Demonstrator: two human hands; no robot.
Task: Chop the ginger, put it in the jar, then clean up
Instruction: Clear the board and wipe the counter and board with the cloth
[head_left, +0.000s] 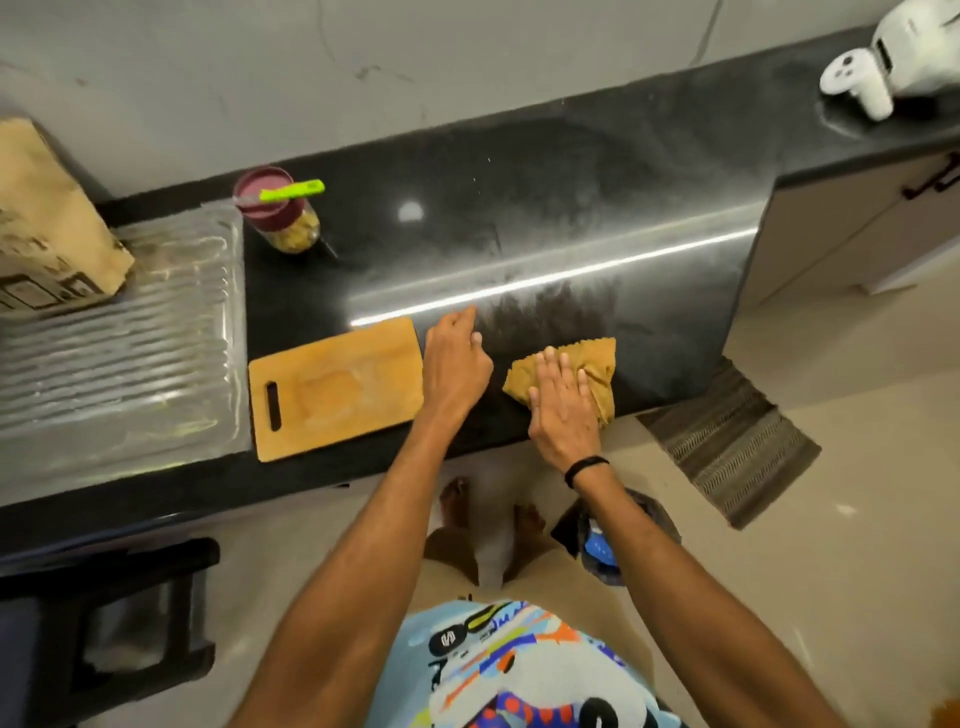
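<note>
the right hand (563, 402) lies flat, fingers straight, pressing a mustard-yellow cloth (597, 364) onto the black countertop (623, 218) just inside its front edge; judging by that, this is the wiping part of the clean-up. a waste bin (608, 540) stands on the floor below that edge, likely there to catch sweepings.

just left of the cloth, the left hand (457, 364) rests on the counter with fingers loosely curled and nothing visible in it, right beside the bare wooden cutting board (337, 389). it probably braces the body. the board sits near the front edge, its far left corner close to the steel drainboard (119, 322).

beyond the hands the counter is open to the wall and rightward to its end, so long strokes have room; only the front drop needs minding.

farther back and to the left, the jar (291, 228) holds the chopped ginger (301, 239) under a maroon lid, and the green-handled knife (291, 191) lies across that lid, parked well apart from the cloth.
</note>
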